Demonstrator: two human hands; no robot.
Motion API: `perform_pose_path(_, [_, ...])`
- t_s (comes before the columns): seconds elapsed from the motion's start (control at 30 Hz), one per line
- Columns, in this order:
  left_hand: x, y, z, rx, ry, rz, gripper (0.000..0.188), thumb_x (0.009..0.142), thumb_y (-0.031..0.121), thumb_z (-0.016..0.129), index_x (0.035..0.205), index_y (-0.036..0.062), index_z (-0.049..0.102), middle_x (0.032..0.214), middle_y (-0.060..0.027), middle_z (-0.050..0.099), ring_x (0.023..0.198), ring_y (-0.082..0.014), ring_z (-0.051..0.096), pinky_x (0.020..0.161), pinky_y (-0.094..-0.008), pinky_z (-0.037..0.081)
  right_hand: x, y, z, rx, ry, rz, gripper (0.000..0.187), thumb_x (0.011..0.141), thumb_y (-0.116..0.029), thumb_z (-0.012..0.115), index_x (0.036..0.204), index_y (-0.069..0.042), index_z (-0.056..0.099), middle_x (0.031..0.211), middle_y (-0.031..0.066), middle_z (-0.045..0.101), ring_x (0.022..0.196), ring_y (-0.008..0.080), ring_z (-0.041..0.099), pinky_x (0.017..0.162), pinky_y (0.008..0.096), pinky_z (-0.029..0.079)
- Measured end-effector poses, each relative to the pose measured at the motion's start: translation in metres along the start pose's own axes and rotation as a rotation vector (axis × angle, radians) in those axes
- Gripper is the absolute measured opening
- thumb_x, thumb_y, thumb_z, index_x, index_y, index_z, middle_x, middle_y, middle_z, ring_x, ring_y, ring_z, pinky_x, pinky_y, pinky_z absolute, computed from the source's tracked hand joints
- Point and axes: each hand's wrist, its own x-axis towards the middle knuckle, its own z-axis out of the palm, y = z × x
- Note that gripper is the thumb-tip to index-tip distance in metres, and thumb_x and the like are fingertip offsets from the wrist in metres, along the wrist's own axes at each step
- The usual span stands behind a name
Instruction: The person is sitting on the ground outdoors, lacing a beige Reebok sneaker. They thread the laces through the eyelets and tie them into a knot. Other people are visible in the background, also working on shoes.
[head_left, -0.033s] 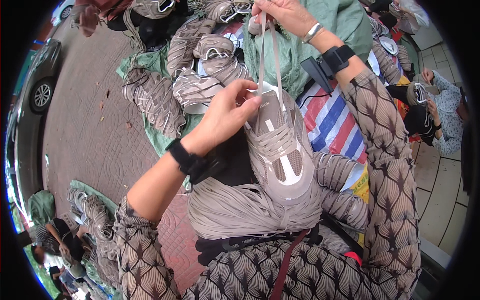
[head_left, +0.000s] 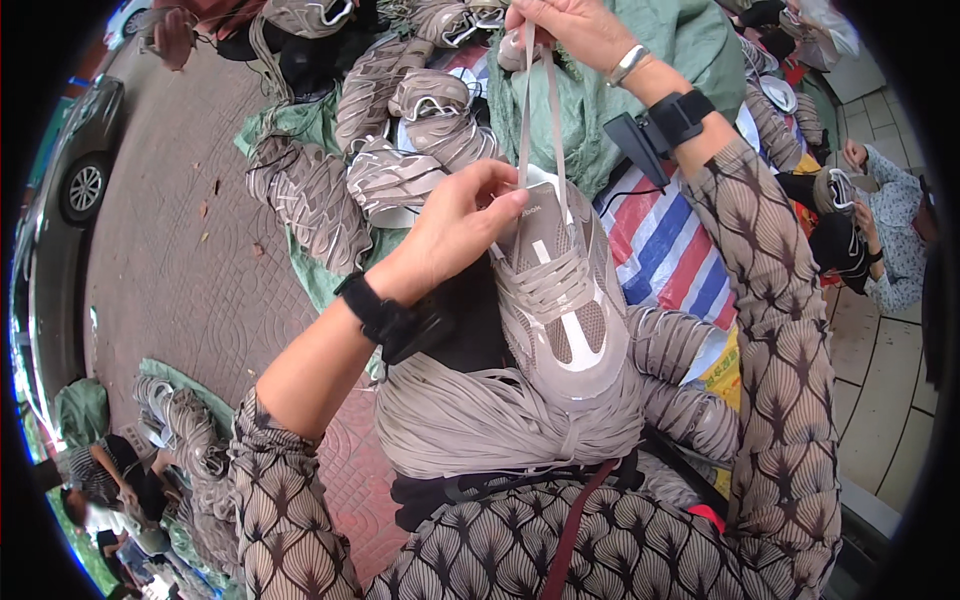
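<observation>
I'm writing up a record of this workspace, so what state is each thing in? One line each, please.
Shoe: toe toward the lower edge, partly laced
Laces: threaded lower down, two strands drawn up straight
Right hand: pinching the laces up high
Left hand: curled beside the tongue; contact unclear
Lace bundle: gathered in loops
Other shoes: heaped
Green sack: crumpled
Striped sheet: spread, partly covered

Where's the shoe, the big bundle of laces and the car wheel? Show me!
Shoe (head_left: pixel 560 285): head view, on the crossed laces over its front.
Bundle of laces (head_left: pixel 490 430): head view, on the strands near its middle.
Car wheel (head_left: pixel 85 189): head view, on its silvery centre.
</observation>
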Motion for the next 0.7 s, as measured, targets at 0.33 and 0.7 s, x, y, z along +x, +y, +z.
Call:
perform_pose_path(0.33, [-0.008, -0.003, -0.012, 0.243, -0.227, 0.097, 0.023, 0.078, 0.021, 0.081, 0.086, 0.0055, 0.066, 0.085, 0.0002, 0.059, 0.086, -0.0149, 0.055, 0.08, -0.029, 0.045, -0.016, -0.069, -0.013, 0.471, 0.141, 0.227, 0.029, 0.101, -0.022, 0.053, 0.097, 0.003, 0.066, 0.069, 0.007, 0.065, 0.044, 0.0064, 0.047, 0.039, 0.0186, 0.034])
perform_pose_path(0.7, [-0.033, 0.023, 0.017, -0.214, -0.277, 0.085, 0.028, 0.1, 0.027, 0.055, 0.095, 0.0037, 0.07, 0.084, -0.003, 0.067, 0.084, -0.0117, 0.06, 0.079, -0.0284, 0.048, -0.081, -0.041, -0.043, -0.095, 0.065, 0.552, 0.035, 0.097, -0.038, 0.056, 0.099, -0.005, 0.069, 0.082, 0.0039, 0.072, 0.046, 0.0037, 0.054, 0.039, 0.0162, 0.034])
